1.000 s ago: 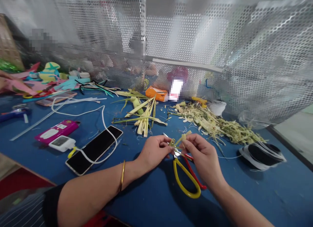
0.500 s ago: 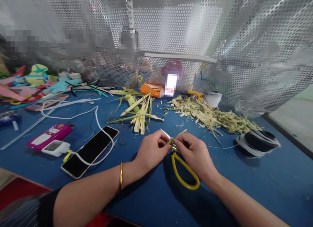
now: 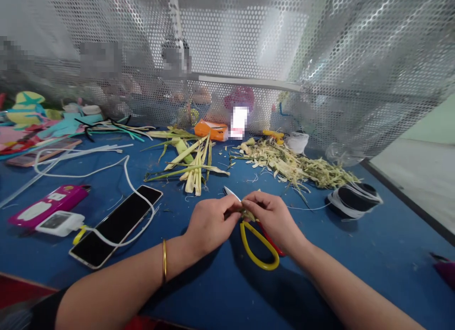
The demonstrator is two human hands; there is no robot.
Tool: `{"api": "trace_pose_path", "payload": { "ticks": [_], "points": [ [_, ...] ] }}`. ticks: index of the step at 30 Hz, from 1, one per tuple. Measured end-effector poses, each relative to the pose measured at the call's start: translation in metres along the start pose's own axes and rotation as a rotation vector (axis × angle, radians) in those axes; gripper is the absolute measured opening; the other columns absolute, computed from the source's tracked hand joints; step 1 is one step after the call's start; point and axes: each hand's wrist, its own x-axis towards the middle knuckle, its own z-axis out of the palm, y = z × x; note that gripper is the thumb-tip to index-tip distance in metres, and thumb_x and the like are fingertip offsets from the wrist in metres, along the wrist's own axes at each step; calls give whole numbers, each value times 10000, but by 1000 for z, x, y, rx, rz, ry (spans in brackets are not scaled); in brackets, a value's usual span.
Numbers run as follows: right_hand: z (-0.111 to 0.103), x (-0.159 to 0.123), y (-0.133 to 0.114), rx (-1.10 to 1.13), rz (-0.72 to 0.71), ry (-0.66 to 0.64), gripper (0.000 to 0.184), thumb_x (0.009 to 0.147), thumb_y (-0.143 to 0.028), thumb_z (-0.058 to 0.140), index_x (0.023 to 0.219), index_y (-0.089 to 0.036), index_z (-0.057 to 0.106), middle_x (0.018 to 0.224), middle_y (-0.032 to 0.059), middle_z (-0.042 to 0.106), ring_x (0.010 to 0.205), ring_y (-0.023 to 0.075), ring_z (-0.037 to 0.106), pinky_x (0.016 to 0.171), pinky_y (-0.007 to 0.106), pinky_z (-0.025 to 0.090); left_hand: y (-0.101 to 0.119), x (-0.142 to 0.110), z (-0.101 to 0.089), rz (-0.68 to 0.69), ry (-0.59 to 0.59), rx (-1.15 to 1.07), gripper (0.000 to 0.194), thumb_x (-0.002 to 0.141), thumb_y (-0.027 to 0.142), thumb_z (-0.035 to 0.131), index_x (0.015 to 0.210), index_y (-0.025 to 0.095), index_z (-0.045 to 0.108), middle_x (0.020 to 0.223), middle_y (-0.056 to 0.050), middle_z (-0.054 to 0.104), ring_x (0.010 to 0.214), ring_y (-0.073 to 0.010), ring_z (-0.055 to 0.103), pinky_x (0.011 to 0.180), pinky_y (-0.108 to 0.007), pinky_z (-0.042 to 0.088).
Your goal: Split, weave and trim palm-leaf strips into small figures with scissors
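Observation:
Close together over the blue table (image 3: 199, 292), my left hand (image 3: 211, 225) and my right hand (image 3: 272, 218) pinch a small greenish-yellow bit of plant husk (image 3: 249, 216) between thumbs and fingertips. Fingers cover most of the piece. Just below and behind them are scissors (image 3: 266, 266) with one yellow and one red handle; a blade tip pokes out past my left fingers. Whether a hand touches the scissors is unclear. Pale husk strips (image 3: 195, 178) lie beyond my left hand. A heap of shredded plant fibre (image 3: 284, 161) spreads beyond my right hand.
A black phone (image 3: 117, 221), a white cable (image 3: 128, 173) and a magenta device (image 3: 53, 204) are on the left. White thread is wound on a black spool (image 3: 355, 202) at right. A perforated metal screen (image 3: 227, 45) closes the back, with an orange packet (image 3: 211, 130) before it.
My view has shifted a little, so the table things sit further left. Both hands still pinch the husk bit. The red scissor handle now shows beside the yellow one.

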Motion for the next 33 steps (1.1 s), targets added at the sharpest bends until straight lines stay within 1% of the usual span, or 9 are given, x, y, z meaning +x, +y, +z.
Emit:
{"api": "trace_pose_path", "payload": {
  "ticks": [5,8,11,14,16,19,25,27,33],
  "points": [
    [-4,0,1,-167,-67,95,148,766,-227,576,668,-201,684,689,1,626,658,146,560,602,257,424,2,0,0,-9,-39,5,105,793,213,596,858,240,674,793,5,732,707,-162,650,633,-245,403],
    [-4,-3,-3,-229,-127,147,170,772,-196,562,647,-208,676,696,2,618,671,146,564,638,269,425,4,1,1,-113,-54,-156,122,781,216,601,889,220,657,802,-2,734,708,-160,665,647,-242,449],
    [-2,-6,-8,-255,-189,181,187,783,-196,560,627,-209,662,687,5,617,686,149,568,653,271,428,4,3,1,-229,-106,-346,198,784,216,582,970,194,648,733,-2,718,584,-140,647,598,-240,481],
    [-1,-6,-8,-243,-198,175,192,788,-198,562,623,-206,661,668,5,619,668,147,568,640,269,425,2,5,1,-243,-157,-426,200,786,199,546,925,179,688,709,-8,698,544,-128,627,564,-234,491],
    [-1,-6,-7,-234,-194,164,191,787,-196,564,629,-207,671,669,5,626,671,147,570,650,274,426,0,5,1,-241,-194,-469,198,785,196,537,872,176,713,721,-16,693,553,-124,622,565,-233,501],
    [-4,-4,-6,-204,-160,145,174,765,-205,580,616,-206,671,678,3,634,682,150,571,661,281,426,-2,6,1,-250,-255,-525,214,781,188,535,874,170,727,739,-25,695,571,-123,618,590,-239,518],
    [-8,-2,-7,20,124,36,157,695,-288,611,574,-190,638,545,-18,576,527,124,492,523,258,384,-1,6,-2,-198,-330,-469,196,769,165,516,787,157,711,703,-20,680,565,-115,604,564,-216,484],
    [-8,-1,-6,67,176,23,163,675,-305,622,563,-187,621,511,-24,555,496,117,470,495,251,367,1,6,-4,-192,-351,-437,191,767,165,518,783,154,707,689,-15,679,552,-113,601,555,-212,475],
    [-6,0,3,-117,67,93,186,718,-314,617,583,-186,633,577,-11,581,570,125,493,527,244,380,4,2,-4,-120,-444,-333,184,763,147,527,780,154,710,688,-18,685,597,-120,616,580,-207,461]
  ]
}}
